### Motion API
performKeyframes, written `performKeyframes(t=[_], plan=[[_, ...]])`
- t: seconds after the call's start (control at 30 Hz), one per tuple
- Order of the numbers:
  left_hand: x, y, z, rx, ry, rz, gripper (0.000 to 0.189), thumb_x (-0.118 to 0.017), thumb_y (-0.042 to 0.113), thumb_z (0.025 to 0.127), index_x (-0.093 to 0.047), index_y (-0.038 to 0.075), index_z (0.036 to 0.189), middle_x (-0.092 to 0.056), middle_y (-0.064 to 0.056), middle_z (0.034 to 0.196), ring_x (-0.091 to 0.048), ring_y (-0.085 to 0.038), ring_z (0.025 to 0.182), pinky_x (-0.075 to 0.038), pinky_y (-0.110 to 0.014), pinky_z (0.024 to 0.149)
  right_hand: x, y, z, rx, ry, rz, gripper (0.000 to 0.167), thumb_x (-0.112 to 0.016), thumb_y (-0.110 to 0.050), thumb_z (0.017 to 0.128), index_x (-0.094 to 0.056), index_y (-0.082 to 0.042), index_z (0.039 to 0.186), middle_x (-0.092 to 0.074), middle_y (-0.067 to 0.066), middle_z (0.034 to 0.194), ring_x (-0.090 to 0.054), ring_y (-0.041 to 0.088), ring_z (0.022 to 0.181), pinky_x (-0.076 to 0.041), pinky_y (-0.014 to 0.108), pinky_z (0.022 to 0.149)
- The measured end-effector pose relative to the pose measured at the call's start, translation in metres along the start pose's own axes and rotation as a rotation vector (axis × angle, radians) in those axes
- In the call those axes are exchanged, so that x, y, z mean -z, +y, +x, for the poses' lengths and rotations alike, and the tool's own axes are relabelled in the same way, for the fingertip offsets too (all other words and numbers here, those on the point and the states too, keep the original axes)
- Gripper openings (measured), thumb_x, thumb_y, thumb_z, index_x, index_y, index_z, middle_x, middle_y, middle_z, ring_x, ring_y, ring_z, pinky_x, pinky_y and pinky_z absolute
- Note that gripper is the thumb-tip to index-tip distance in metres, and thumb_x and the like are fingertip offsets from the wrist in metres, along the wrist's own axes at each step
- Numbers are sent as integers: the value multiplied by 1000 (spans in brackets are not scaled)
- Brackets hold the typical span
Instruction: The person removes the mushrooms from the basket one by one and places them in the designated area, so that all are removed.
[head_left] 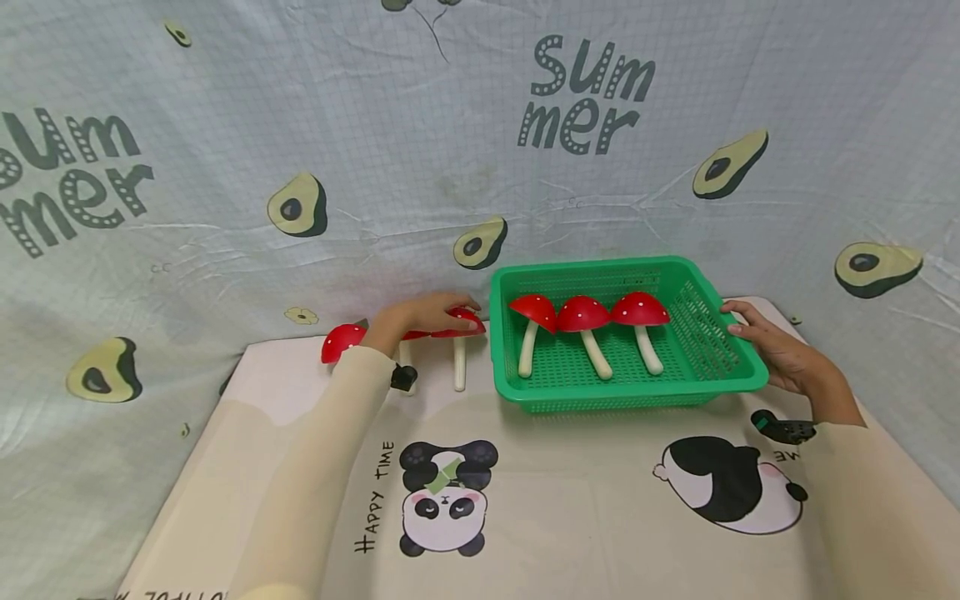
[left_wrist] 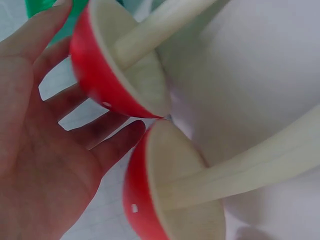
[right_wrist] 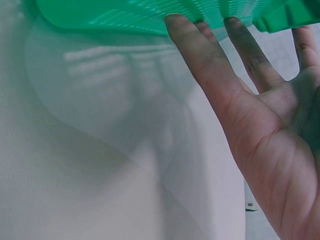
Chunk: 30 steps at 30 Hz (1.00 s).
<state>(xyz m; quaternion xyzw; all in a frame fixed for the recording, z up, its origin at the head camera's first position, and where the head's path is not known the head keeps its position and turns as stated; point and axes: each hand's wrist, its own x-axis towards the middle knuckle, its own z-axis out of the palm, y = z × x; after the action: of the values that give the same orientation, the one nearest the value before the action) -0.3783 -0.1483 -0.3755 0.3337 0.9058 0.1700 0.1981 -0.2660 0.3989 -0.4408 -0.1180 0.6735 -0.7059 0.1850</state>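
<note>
My left hand (head_left: 431,313) reaches over a red-capped toy mushroom (head_left: 460,362) just left of the green basket (head_left: 630,393). In the left wrist view its fingers are spread behind that mushroom's cap (left_wrist: 95,70), fingertips right at the red surface, thumb apart. A second mushroom (left_wrist: 137,200) lies against the first, cap to cap. Farther left shows another red cap (head_left: 342,342), partly hidden by the sleeve. My right hand (head_left: 780,350) is at the basket's right side, its extended fingers (right_wrist: 200,55) against the green wall. Three mushrooms (head_left: 585,315) lie side by side in the basket.
The basket stands at the back of a pale table (head_left: 585,483) printed with pandas. Behind it hangs a light cloth (head_left: 375,125) with avocado and lettering prints, close to the basket's back rim. Dark bands (head_left: 783,429) circle both wrists.
</note>
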Motion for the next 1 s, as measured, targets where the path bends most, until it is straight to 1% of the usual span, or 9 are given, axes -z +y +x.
performKeyframes(t=[0.13, 0.2, 0.3, 0.4, 0.47, 0.57, 0.67, 0.8, 1.0], plan=[[8, 5, -3, 2, 40, -35, 54, -60, 31, 101, -49, 6, 148, -49, -15, 150, -43, -36, 139, -37, -50, 115, 0, 1, 0, 4, -2, 9, 27, -31, -16, 112, -30, -33, 134, -52, -1, 123, -71, 21, 96, -62, 42, 73], [14, 10, -5, 8, 77, -52, 54, -61, 30, 101, -49, 6, 148, -47, -17, 151, -43, -38, 139, -38, -51, 114, 0, 1, 0, 5, -3, 15, 27, -31, -16, 112, -30, -32, 133, -52, 0, 122, -71, 21, 96, -62, 42, 73], [24, 18, -9, -2, 141, -55, 53, -61, 27, 100, -50, 6, 147, -47, -18, 151, -44, -40, 136, -41, -53, 112, -1, 0, 0, 5, -5, 16, 27, -31, -16, 112, -30, -32, 133, -53, -1, 123, -71, 21, 96, -62, 43, 74], [32, 28, -11, -36, 194, -27, 52, -61, 25, 99, -51, 4, 145, -48, -20, 150, -44, -40, 136, -40, -53, 112, -2, 0, 0, 4, -2, 10, 27, -32, -16, 112, -30, -33, 134, -53, -1, 123, -71, 20, 96, -62, 43, 74], [37, 35, -10, -55, 209, -2, 53, -62, 25, 98, -50, 4, 145, -48, -19, 149, -43, -39, 137, -40, -53, 112, -2, -1, 0, 2, 5, 0, 27, -33, -17, 112, -30, -33, 134, -52, -1, 123, -71, 20, 96, -62, 42, 73], [39, 47, -7, -70, 210, 34, 55, -63, 27, 98, -50, 6, 147, -48, -17, 150, -42, -37, 139, -39, -53, 113, -3, -1, 0, -4, 20, -24, 27, -33, -18, 112, -30, -34, 134, -51, -1, 123, -71, 20, 96, -62, 43, 73], [39, 59, -2, -77, 191, 59, 55, -63, 29, 98, -50, 8, 148, -47, -15, 152, -41, -35, 140, -39, -53, 114, -3, -1, -1, -7, 27, -36, 27, -34, -18, 112, -30, -34, 134, -50, -1, 123, -71, 20, 96, -62, 43, 74], [35, 76, 3, -99, 165, 85, 53, -62, 30, 100, -50, 9, 147, -47, -14, 152, -39, -33, 141, -37, -51, 115, -2, -1, 0, -1, 19, -22, 27, -33, -18, 112, -30, -33, 133, -50, 0, 123, -70, 20, 96, -62, 42, 74], [28, 93, 14, -140, 148, 75, 52, -62, 32, 101, -51, 8, 146, -47, -11, 152, -39, -30, 142, -36, -44, 116, 0, 1, 1, -5, 18, -20, 27, -32, -18, 112, -30, -33, 134, -49, 1, 124, -70, 20, 96, -62, 43, 74]])
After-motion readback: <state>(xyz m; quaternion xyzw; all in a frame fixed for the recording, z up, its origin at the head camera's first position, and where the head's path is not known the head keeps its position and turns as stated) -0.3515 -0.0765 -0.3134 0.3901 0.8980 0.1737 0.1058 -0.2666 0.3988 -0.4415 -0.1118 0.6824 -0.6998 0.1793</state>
